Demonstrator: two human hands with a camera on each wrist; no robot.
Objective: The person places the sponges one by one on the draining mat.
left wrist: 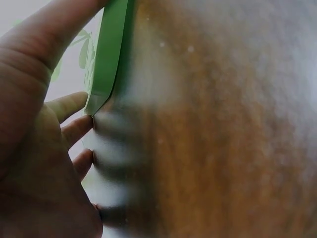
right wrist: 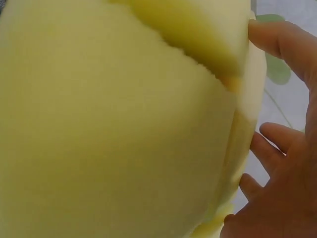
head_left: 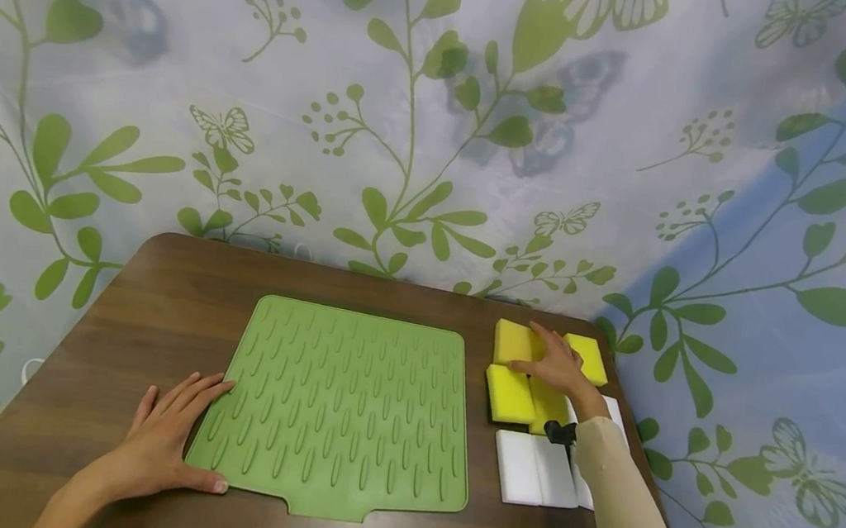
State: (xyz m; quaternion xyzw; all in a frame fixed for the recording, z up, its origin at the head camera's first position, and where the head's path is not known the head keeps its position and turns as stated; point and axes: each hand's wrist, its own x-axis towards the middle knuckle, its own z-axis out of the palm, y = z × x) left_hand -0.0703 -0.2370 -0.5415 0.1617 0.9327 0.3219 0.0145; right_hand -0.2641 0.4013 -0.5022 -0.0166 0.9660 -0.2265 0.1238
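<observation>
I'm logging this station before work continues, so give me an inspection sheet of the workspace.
Surface: brown wood-look table.
Job's things: ridged green mat lying flat; yellow blocks grouped to its right; white blocks on the near side of the yellow ones.
Clutter: nothing seen.
Hands: left hand spread, touching the mat's left edge; right hand spread over the yellow blocks, touching them.
Cables: pale loop beyond the table's left edge; cannot tell if it is a cable.
Surroundings: leaf-and-butterfly fabric behind the table.
</observation>
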